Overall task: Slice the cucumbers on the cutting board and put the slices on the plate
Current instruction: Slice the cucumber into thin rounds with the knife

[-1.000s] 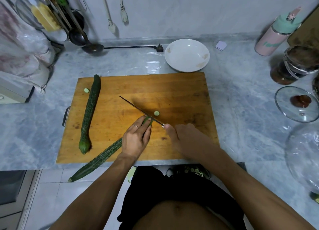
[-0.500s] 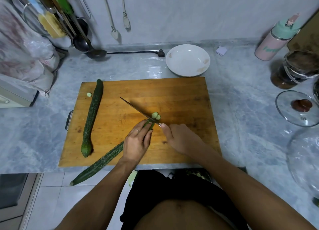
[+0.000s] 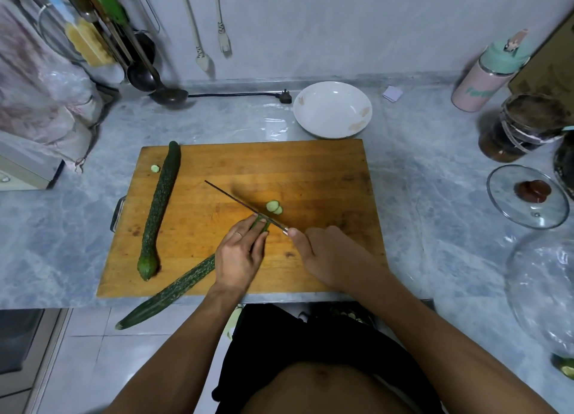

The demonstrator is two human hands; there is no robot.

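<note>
We press our left hand (image 3: 239, 255), fingers curled, on the cucumber (image 3: 174, 289) lying across the cutting board (image 3: 310, 171) near edge. Our right hand (image 3: 329, 255) grips the knife (image 3: 242, 204); two slices (image 3: 274, 207) lie just beyond its blade, at the board's centre.

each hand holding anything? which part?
Right hand grips the knife by its handle, hidden in the fist. Left hand holds the cucumber being sliced down near its cut end.

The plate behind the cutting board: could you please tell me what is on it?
The plate shows only its own faint leaf pattern; no slices lie on it. The cut slices lie on the cutting board beside the knife.
</note>
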